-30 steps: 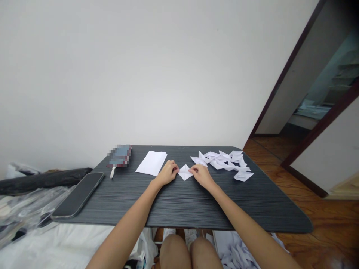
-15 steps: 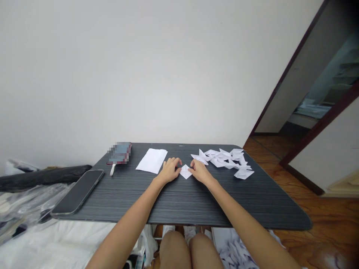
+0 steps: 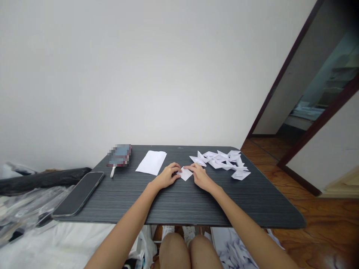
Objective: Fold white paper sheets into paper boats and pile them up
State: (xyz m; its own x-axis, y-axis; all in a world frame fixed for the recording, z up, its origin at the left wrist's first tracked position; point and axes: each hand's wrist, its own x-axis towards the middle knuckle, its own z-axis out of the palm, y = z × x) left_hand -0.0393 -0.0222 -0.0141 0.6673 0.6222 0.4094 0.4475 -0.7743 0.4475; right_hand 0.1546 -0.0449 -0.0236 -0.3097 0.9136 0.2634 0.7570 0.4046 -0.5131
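Observation:
A small diamond-shaped piece of folded white paper [image 3: 186, 174] lies on the dark table between my hands. My left hand [image 3: 169, 175] grips its left corner, thumb near and fingers curled on the far side. From the right, my right hand [image 3: 199, 175] bears on the paper's upper right edge with the index finger stretched across it; its thumb is mostly hidden. Left of my hands rests a stack of white paper sheets [image 3: 151, 162]. Several folded white paper boats [image 3: 221, 160] are grouped to the right, just beyond my right hand.
On the table [image 3: 179, 209], a black phone [image 3: 78, 194] lies at the left edge and a blurred-out item with a white strap [image 3: 112, 172] sits at the back left. A white wall [image 3: 174, 74] stands behind. Beneath the table are many more folded papers [image 3: 235, 252].
The folded paper now shows a plain face where a centre crease and flaps were visible. My right index finger has straightened across its top edge. The view has shifted slightly.

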